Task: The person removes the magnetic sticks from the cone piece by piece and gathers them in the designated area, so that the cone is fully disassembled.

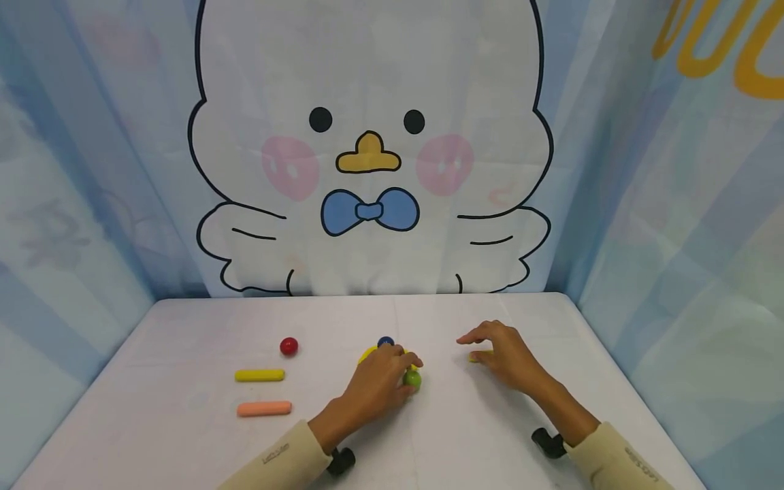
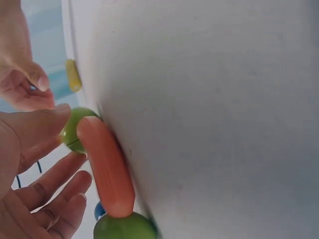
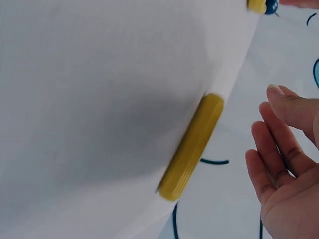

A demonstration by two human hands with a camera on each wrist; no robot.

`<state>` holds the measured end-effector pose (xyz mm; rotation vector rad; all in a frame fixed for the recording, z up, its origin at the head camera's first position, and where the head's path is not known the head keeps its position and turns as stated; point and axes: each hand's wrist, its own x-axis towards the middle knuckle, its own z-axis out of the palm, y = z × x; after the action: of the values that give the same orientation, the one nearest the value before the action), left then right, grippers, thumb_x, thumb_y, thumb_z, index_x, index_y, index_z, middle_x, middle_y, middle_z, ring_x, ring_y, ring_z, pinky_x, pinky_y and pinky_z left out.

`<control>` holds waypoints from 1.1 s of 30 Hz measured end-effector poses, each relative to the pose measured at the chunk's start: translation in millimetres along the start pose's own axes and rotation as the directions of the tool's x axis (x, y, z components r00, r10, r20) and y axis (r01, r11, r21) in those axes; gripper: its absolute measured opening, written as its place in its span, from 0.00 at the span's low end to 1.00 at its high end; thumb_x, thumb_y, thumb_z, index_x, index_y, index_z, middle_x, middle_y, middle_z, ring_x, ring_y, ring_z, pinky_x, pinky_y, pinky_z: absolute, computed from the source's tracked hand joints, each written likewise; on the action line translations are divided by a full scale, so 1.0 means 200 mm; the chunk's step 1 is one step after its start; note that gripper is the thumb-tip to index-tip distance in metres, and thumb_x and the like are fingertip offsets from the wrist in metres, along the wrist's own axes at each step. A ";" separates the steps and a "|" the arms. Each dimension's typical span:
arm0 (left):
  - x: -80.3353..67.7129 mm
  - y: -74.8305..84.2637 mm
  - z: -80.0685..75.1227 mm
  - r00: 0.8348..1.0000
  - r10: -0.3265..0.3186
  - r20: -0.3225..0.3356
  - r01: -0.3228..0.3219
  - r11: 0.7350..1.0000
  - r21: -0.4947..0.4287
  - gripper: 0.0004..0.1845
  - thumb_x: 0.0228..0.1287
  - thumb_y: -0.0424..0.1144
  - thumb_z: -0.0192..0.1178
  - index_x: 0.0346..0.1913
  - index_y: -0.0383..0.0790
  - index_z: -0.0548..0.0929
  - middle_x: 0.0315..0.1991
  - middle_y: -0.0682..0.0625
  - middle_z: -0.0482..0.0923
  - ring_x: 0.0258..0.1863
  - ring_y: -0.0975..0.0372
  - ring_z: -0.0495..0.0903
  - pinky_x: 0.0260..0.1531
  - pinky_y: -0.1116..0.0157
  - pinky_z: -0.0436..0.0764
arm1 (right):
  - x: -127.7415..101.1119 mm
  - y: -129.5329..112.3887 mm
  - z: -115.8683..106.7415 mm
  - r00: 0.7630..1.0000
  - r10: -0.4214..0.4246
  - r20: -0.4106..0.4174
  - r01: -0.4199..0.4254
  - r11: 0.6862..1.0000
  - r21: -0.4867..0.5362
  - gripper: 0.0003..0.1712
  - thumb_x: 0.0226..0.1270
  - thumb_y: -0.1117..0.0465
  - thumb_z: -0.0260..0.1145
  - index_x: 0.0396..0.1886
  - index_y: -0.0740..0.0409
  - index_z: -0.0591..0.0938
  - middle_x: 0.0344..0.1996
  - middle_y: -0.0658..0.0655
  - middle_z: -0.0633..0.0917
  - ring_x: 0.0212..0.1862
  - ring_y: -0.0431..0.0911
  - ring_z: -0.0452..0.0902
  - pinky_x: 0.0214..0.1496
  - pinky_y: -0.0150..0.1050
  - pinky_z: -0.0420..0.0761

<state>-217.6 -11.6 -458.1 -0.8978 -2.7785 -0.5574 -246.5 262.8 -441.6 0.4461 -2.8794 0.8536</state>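
My left hand (image 1: 409, 369) lies on a small cluster at the table's middle: an orange stick (image 2: 104, 167) with a green ball (image 2: 82, 119) at one end and a second green ball (image 2: 124, 228) at the other. Thumb and forefinger pinch the first green ball (image 1: 413, 380). A blue ball (image 1: 385, 341) and a yellow piece (image 1: 369, 353) show just behind the hand. My right hand (image 1: 484, 347) hovers with relaxed fingers (image 3: 271, 124) over a short yellow stick (image 3: 192, 147), apart from it.
On the white table (image 1: 184, 327) to the left lie a red ball (image 1: 288, 346), a yellow stick (image 1: 260, 375) and an orange stick (image 1: 264, 408). Cloth walls with a cartoon duck close the table's back and sides.
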 end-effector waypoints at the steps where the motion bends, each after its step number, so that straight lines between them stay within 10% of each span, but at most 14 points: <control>1: -0.01 0.00 -0.01 1.000 -0.001 -0.004 0.001 1.000 -0.005 0.21 0.59 0.43 0.81 0.55 0.49 0.89 0.47 0.53 0.87 0.46 0.63 0.80 0.50 0.65 0.83 | 0.00 -0.02 0.01 1.000 -0.012 -0.006 0.012 1.000 0.003 0.20 0.63 0.71 0.78 0.51 0.47 0.93 0.46 0.50 0.90 0.54 0.50 0.82 0.62 0.57 0.84; 16: -0.14 -0.13 -0.17 0.991 -0.132 0.010 0.132 0.991 0.018 0.19 0.59 0.42 0.81 0.53 0.51 0.90 0.49 0.51 0.86 0.49 0.59 0.77 0.53 0.57 0.83 | -0.05 -0.27 0.14 0.987 -0.156 -0.032 0.157 0.987 0.034 0.23 0.60 0.65 0.82 0.53 0.40 0.91 0.45 0.42 0.89 0.54 0.43 0.82 0.62 0.52 0.84; 33: -0.18 -0.20 -0.14 0.985 -0.162 0.066 0.168 0.982 -0.085 0.14 0.58 0.36 0.80 0.47 0.47 0.92 0.41 0.54 0.81 0.40 0.64 0.78 0.47 0.58 0.84 | -0.03 -0.38 0.30 0.942 -0.310 0.126 0.296 0.948 0.120 0.20 0.61 0.59 0.82 0.53 0.45 0.91 0.48 0.41 0.90 0.55 0.40 0.81 0.62 0.48 0.81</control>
<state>-211.7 -72.7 -453.5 -0.7150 -2.9198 -0.6990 -218.2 171.3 -454.0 0.9712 -2.7902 0.9452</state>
